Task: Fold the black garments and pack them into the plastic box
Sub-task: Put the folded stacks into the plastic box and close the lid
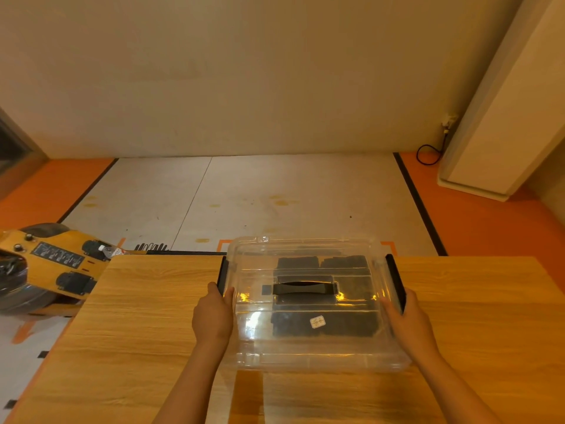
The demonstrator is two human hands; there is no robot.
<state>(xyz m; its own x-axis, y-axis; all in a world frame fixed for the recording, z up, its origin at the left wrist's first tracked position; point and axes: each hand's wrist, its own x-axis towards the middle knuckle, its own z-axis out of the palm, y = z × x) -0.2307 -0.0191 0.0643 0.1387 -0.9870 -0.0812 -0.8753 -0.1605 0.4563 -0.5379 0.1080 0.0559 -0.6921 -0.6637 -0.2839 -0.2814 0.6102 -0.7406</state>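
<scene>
I am looking down at a clear plastic box (312, 304) sitting on the light wooden table (146, 316), a little right of the middle and reaching to the far edge. Its transparent lid (305, 353) is lying on top, with a black carrying handle (305, 288) set in the lid's centre. Through the plastic I am seeing the folded black garments (324, 324) lying inside, dark blocks both near and far of the handle. A small pale square label (317, 322) is showing on the near half of the lid; its writing is too small for me to read.

My left hand (214, 316) is pressing against the left side of the box, thumb on the lid edge and fingers curled at the black left latch (222, 275). My right hand (411, 322) is gripping the right side, fingers wrapped around the black right latch (396, 283).

On the floor to the left a yellow machine (55, 264) is standing with a dark printed panel whose text I cannot make out.
</scene>
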